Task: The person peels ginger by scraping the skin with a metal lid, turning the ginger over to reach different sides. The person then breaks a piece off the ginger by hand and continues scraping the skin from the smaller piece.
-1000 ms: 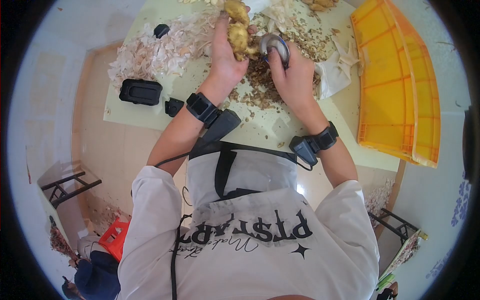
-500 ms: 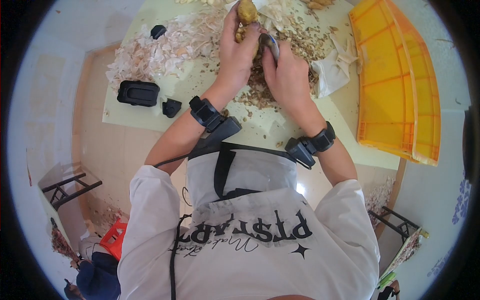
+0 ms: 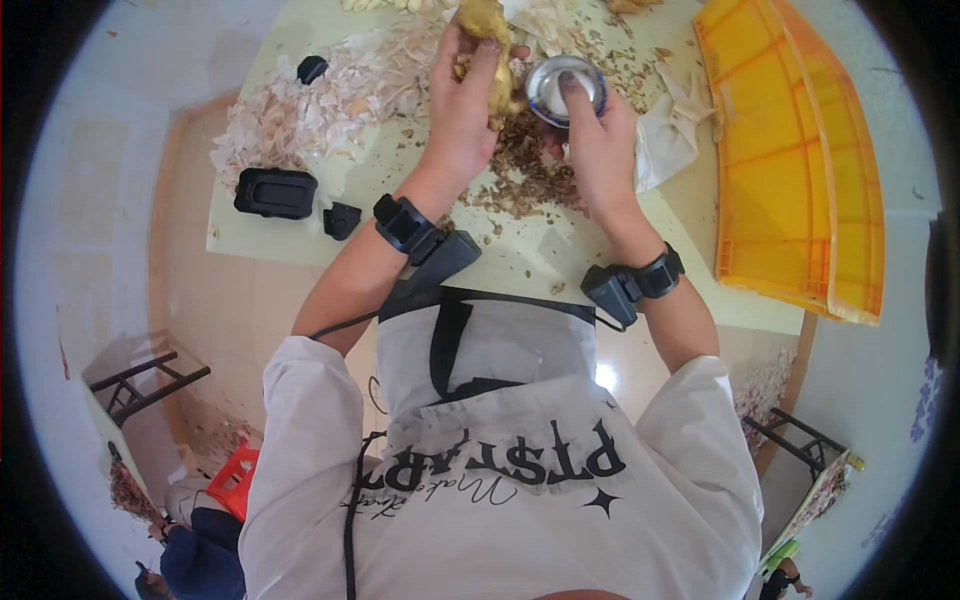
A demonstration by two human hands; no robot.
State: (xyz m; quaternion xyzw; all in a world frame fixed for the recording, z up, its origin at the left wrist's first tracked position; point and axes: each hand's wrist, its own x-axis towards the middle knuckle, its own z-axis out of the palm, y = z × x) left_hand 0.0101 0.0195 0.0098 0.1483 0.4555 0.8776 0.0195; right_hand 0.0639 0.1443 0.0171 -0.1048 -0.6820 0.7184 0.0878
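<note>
My left hand [image 3: 466, 90] is closed around a knobbly yellow ginger root [image 3: 488, 22], its thumb lying along the pale flesh. The ginger stands up past my fingers toward the top of the view. In my right hand [image 3: 604, 140] is a round, shiny metal lid [image 3: 550, 88] with a blue edge, its hollow side facing up and my thumb pressed inside it. The lid is just right of the ginger. Beneath both hands, brown peel scraps [image 3: 530, 165] cover the table.
Papery pale skins [image 3: 290, 115] are heaped on the table's left side, near a black case [image 3: 275, 193] and a small black device [image 3: 341, 220]. A yellow plastic crate [image 3: 770, 160] stands at the right, beside a white cloth-like piece [image 3: 665, 150]. A person [image 3: 200, 555] is at lower left.
My right hand has moved right, away from the ginger, and the lid has turned from edge-on to show its hollow face. My left hand has tilted the ginger, showing more of it.
</note>
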